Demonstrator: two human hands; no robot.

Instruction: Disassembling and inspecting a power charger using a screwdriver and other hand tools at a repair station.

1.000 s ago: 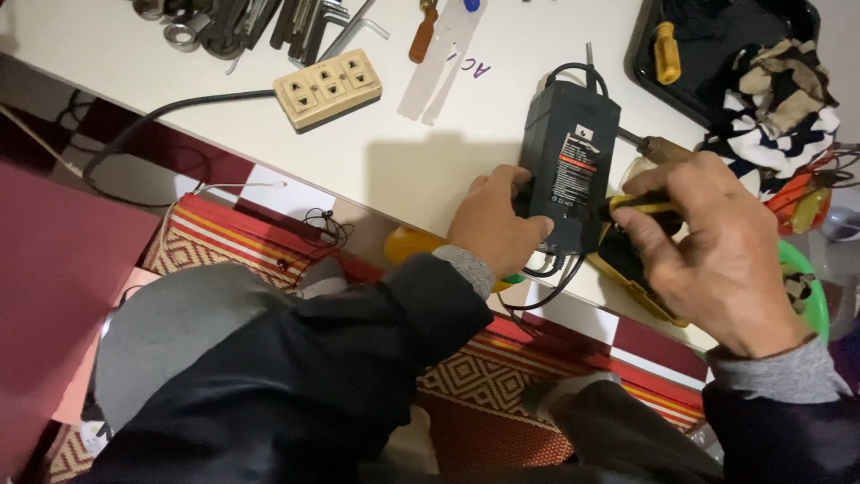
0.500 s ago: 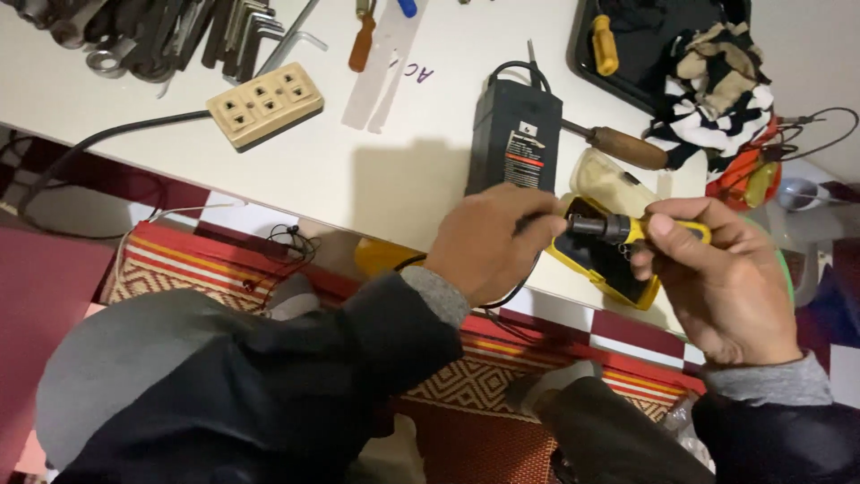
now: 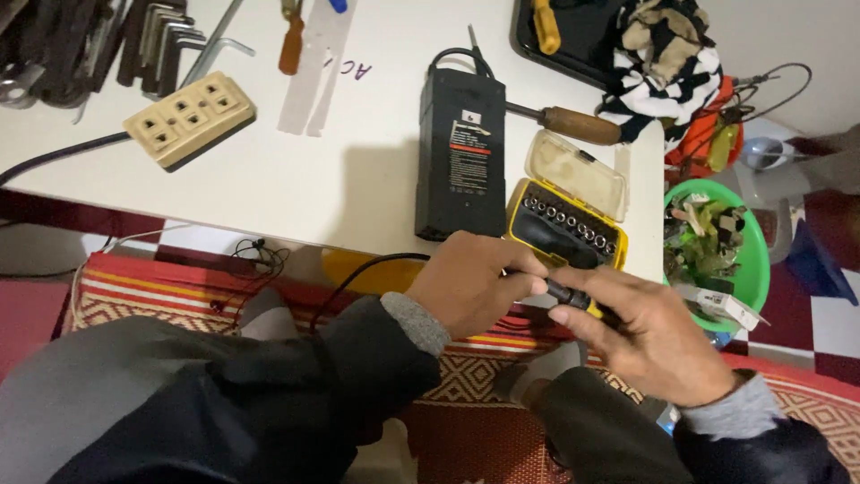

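My right hand (image 3: 658,341) grips a short black-and-yellow screwdriver (image 3: 573,296) by its handle, just off the near edge of the white table (image 3: 358,188). My left hand (image 3: 475,287) pinches the screwdriver's front end with closed fingertips; what sits in the tip is hidden. Right behind the hands lies an open yellow bit case (image 3: 524,229) with a row of bits and a clear lid (image 3: 578,175). A black power adapter (image 3: 461,152) with its cord lies beside the case on the left.
A beige power strip (image 3: 190,121) and hex keys (image 3: 161,45) lie at the far left. A wooden-handled tool (image 3: 573,124), a black tray (image 3: 582,40) and a striped cloth (image 3: 667,63) are at the back right. A green bowl (image 3: 757,269) of scraps sits on the floor.
My left hand has left the power adapter and joined my right hand on the screwdriver. Both hands have drawn back off the table edge, uncovering the bit case.
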